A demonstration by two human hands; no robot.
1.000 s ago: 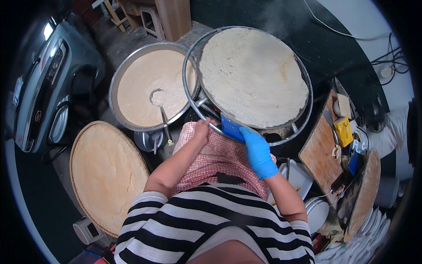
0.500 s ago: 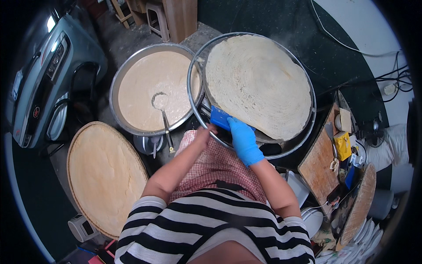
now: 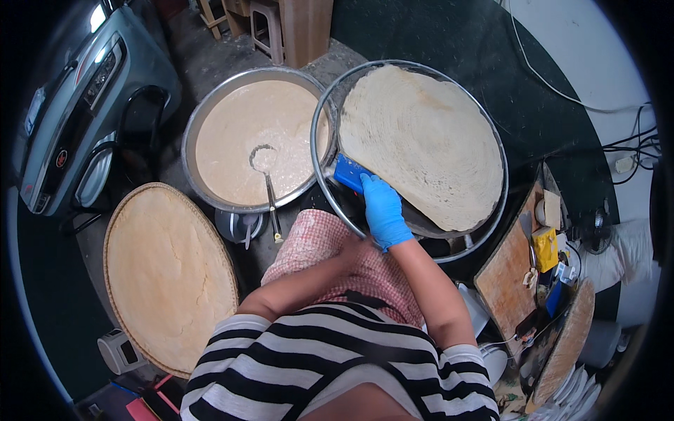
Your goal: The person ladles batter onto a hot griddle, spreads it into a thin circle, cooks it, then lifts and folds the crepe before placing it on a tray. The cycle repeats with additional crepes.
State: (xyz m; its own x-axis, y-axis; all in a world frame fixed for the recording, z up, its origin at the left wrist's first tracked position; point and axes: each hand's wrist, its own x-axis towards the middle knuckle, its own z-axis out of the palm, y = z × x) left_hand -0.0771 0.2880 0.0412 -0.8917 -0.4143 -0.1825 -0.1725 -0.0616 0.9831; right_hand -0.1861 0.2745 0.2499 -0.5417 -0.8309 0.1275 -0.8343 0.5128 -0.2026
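My right hand (image 3: 380, 210) in a blue glove is closed on a blue scraper (image 3: 345, 170), whose blade lies along the lower-left edge of a thin pale crepe (image 3: 421, 133). The crepe covers much of a round dark griddle (image 3: 414, 224) inside a metal ring (image 3: 500, 154); a strip of dark surface shows along that edge. My bare left hand (image 3: 349, 256) is low beside the ring, over a pink checked apron (image 3: 305, 238), its fingers blurred and partly hidden by my right hand. Left of the griddle stands a wide basin (image 3: 232, 133) of beige batter with a ladle (image 3: 272, 210) in it.
A round tray (image 3: 168, 274) of flat crepes is at the lower left, a vehicle front (image 3: 84, 105) at the far left. At right are a cluttered wooden board (image 3: 502, 288), yellow packet (image 3: 545, 249), small fan (image 3: 597, 231) and cables (image 3: 628, 147). A stool (image 3: 265, 31) stands at the back.
My left hand has left the ring's edge and moved down and right. My right hand and scraper have moved left and up along the crepe's edge. The whole view has shifted slightly.
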